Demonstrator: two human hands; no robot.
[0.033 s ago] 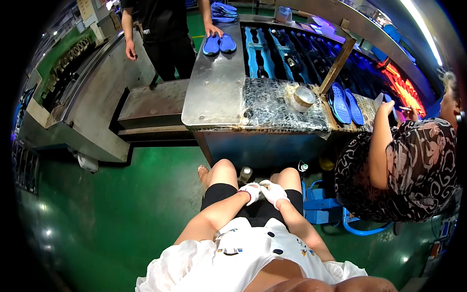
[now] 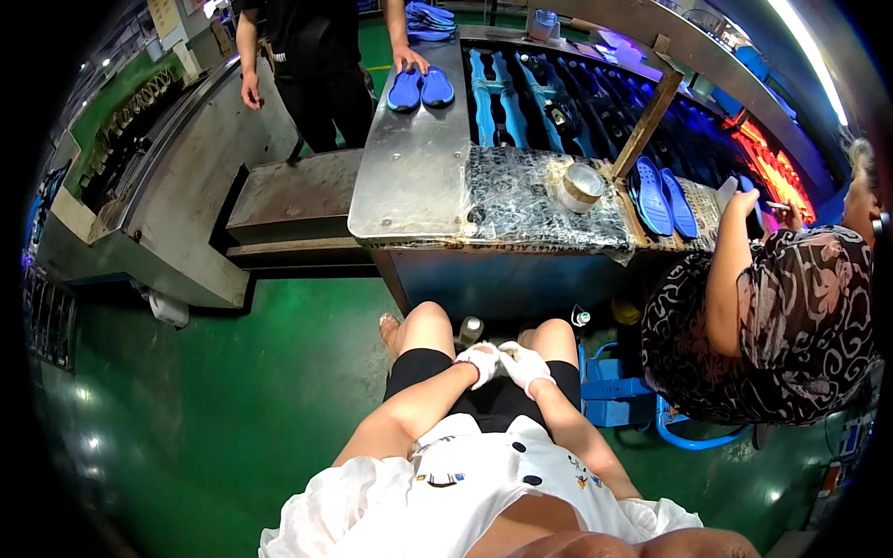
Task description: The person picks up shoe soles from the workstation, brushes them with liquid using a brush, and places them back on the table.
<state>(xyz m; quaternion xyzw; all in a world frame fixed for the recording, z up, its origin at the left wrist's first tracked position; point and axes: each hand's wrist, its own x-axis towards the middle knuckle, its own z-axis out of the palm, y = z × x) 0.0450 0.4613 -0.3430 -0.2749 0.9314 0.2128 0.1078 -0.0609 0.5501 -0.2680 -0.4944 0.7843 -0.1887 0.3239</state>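
Note:
Both my hands are in white gloves, low over my lap between my knees. My left hand has its fingers curled inward, almost meeting the other hand. Closed too is my right hand, its thumb side toward the left. Whatever the fingers might hold is hidden or too small to make out. Beyond the knees a bottle stands on the floor below the workbench. On the bench's far left part, a co-worker's hand touches a pair of blue shoe soles.
A round tin stands on the bench's plastic-covered part. Blue soles lie right of it, near a seated co-worker. Behind runs a rack of blue moulds toward an orange-glowing heater. A blue stool is at my right.
The co-worker's hand and the pair of blue soles at the far left of the bench have shifted slightly nearer. My hands stay in place over my lap.

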